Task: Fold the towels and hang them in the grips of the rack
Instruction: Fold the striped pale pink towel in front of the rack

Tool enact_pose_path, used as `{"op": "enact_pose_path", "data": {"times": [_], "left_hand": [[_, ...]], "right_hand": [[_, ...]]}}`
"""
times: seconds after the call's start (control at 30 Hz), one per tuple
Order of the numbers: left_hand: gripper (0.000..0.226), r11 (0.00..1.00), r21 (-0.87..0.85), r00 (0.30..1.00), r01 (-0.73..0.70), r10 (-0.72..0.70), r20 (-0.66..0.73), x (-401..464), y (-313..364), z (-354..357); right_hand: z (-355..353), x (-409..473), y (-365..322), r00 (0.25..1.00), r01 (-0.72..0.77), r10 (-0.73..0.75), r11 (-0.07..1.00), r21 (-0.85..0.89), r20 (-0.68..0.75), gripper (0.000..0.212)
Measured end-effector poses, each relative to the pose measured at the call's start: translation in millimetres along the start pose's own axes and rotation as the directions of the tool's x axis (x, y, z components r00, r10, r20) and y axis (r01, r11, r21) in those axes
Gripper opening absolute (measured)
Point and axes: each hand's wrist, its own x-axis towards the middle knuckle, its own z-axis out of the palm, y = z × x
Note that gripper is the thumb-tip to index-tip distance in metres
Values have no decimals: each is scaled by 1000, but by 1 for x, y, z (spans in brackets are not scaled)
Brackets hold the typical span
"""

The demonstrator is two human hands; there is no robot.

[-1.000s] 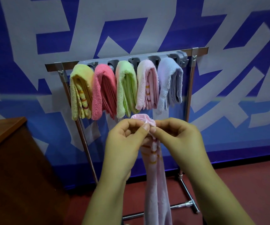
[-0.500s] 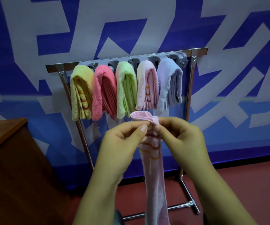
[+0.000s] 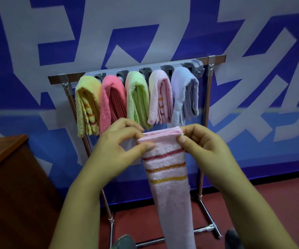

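Observation:
A folded pale pink towel (image 3: 170, 187) with red, orange and yellow stripes hangs down in front of me. My left hand (image 3: 120, 146) pinches its top left corner and my right hand (image 3: 200, 142) pinches its top right corner, holding the top edge spread flat. Behind them stands a metal rack (image 3: 208, 97) with a grey grip bar (image 3: 197, 64). Several folded towels hang in its grips: yellow (image 3: 86, 105), coral pink (image 3: 111, 101), green (image 3: 138, 97), pale pink (image 3: 160, 96) and lavender (image 3: 185, 92). The rightmost grip holds nothing.
A dark wooden cabinet (image 3: 5, 177) stands at the left, close to the rack's left leg. A blue and white banner wall (image 3: 145, 29) is right behind the rack. The floor (image 3: 279, 203) is red. The rack's foot bars (image 3: 208, 227) lie low on the floor.
My hands have moved apart, spreading the bunched top of the striped towel into a flat, wider edge. The towel's stripes now face me.

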Motion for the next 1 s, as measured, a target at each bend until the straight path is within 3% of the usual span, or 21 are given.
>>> {"op": "enact_pose_path", "data": {"times": [0.1,0.3,0.4,0.53,0.6,0.73,0.83,1.0], "left_hand": [[27,995,-88,998,-40,34,-60,4,6,4],[28,910,-400,979,107,-167,-117,8,11,10],[34,946,-314,981,84,-134,-141,7,12,11],[37,989,-142,999,35,-39,-23,11,24,9],[28,998,-64,1000,-18,19,16,16,28,8],[16,998,-11,997,-64,64,31,23,29,5],[14,998,-9,997,-65,66,29,28,29,0],[15,998,-69,1000,-1,0,-15,36,32,-6]], "right_hand": [[0,2,-2,1000,27,-27,999,17,-4,15],[-4,2,-5,997,71,-73,994,79,24,9],[-3,1,-2,998,53,-54,995,86,17,10],[1,3,-3,996,73,-75,996,48,46,11],[6,3,-4,992,98,-101,995,35,80,12],[4,2,8,989,71,-91,983,168,117,19],[-3,-3,33,979,-70,20,967,243,203,24],[-4,-18,71,955,-201,184,978,51,233,22]]}}
